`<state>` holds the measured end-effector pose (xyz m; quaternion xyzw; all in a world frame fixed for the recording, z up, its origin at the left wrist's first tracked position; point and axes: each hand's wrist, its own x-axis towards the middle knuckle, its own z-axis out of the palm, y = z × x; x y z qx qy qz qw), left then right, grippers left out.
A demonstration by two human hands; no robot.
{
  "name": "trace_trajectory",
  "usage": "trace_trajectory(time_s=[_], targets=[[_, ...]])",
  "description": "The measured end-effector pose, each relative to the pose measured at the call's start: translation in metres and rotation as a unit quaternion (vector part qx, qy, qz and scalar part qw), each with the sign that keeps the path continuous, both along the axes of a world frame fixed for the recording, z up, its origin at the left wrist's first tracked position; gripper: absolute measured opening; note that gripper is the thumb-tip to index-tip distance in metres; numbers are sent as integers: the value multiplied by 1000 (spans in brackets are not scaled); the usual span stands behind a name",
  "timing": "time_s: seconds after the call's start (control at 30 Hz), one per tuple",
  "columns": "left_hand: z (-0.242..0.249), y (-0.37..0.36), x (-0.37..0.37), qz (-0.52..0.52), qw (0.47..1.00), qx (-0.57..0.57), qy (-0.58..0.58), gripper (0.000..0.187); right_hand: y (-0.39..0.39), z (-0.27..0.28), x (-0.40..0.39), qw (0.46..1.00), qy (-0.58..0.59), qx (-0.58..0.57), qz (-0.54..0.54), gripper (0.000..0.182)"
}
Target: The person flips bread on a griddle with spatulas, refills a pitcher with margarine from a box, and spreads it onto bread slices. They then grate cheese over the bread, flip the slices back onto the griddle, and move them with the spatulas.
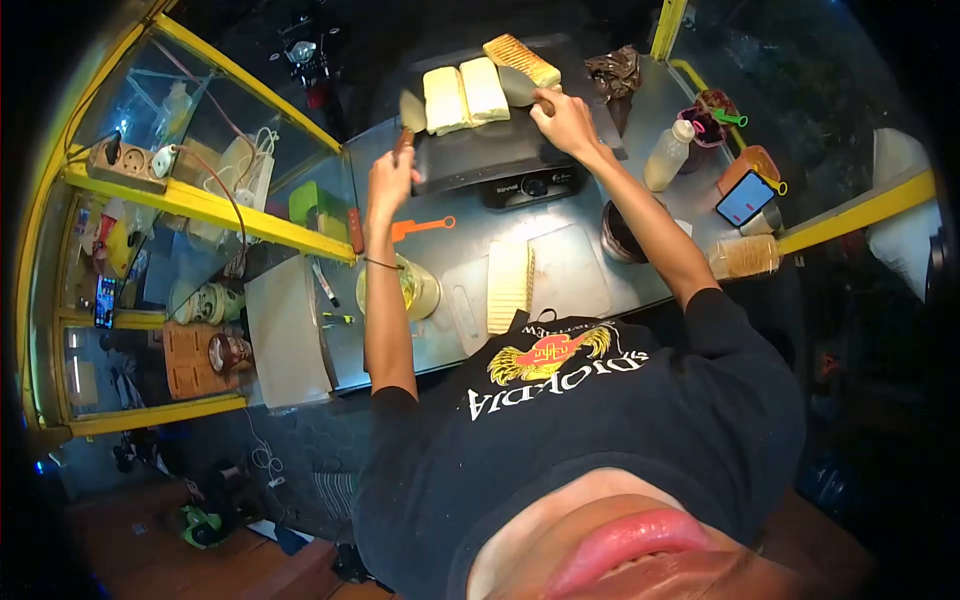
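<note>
My left hand is closed around the wooden handle of a spatula, whose blade stands at the left side of two pale bread slabs. The slabs lie side by side on a dark flat griddle. In my right hand is a second spatula, its broad metal blade between the right-hand slab and a browned, grill-marked bread piece at the back right. The blade seems to touch that browned piece; whether it reaches underneath is hidden.
Below the griddle is a stove knob. Nearer me, another bread piece lies on a white cutting board. A tub, an orange utensil, a squeeze bottle and a phone stand or lie around. Yellow frame bars border the left.
</note>
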<state>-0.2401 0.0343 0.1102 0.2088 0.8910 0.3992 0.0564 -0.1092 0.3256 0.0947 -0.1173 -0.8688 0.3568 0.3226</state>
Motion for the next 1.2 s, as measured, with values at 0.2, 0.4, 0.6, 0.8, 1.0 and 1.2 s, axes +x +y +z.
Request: trace_trajectory(time_s=[0.2,0.4,0.6,0.8,1.0,1.2], targets=[[41,-12,45,-68,996,-49,6,44,-9,2,23,999,-23,-21,7,31],[45,-45,46,-18,994,41,-97,42,68,1,69,914,-127,-385,26,29],[-12,-2,5,-46,984,118,-125,38,46,-8,-8,851,-139,-499,85,28],[-4,-19,-4,-17,957,268,-114,36,30,23,-51,903,-51,-362,225,26],[24,-82,34,-22,951,289,-108,39,54,40,-6,938,21,-222,265,25],[6,-73,51,26,974,200,-102,39,92,29,64,923,-88,-344,147,21]])
